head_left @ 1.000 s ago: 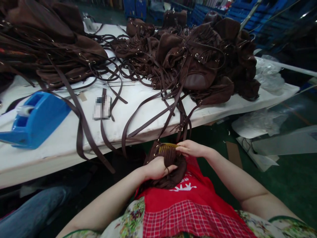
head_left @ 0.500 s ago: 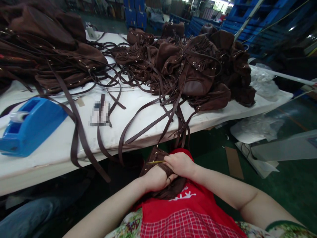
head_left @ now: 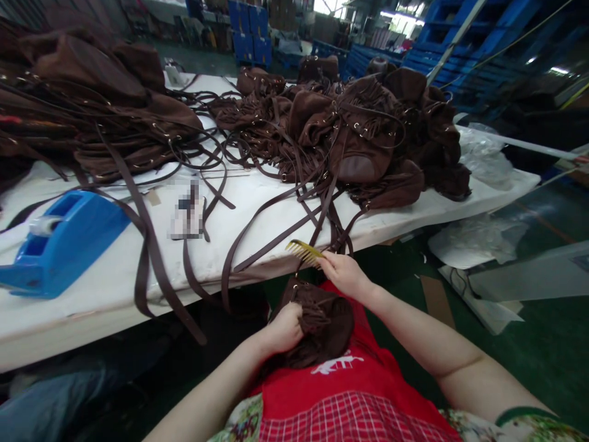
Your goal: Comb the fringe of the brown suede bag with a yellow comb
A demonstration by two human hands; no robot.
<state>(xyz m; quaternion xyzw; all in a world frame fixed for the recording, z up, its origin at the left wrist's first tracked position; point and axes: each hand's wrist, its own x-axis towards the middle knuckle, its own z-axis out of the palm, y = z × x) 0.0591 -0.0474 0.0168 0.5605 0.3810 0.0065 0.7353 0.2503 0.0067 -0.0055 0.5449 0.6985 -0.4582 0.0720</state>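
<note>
On my lap, against the red apron (head_left: 299, 393), rests a dark brown fringed bag (head_left: 334, 319) with small metal rings near its top. My left hand (head_left: 286, 328) is closed on the bag's side, by the fringe; its fingertips are partly hidden. My right hand (head_left: 344, 275) pinches one end of a yellowish comb (head_left: 304, 250), raised above the bag with the teeth facing down and left. The comb is apart from the fringe. A strap runs from the bag up towards the table edge.
Piles of brown bags (head_left: 368, 153) with tangled straps (head_left: 159, 264) cover much of the white table (head_left: 207, 264). A blue tape dispenser (head_left: 69, 239) stands at the left, near a blurred-out card-like item (head_left: 188, 212). Clear plastic (head_left: 478, 239) and cardboard (head_left: 437, 301) lie right.
My right hand has moved up and away from the bag, lifting the comb clear of the fringe. My left hand stays at the bag, with more of the fringe showing.
</note>
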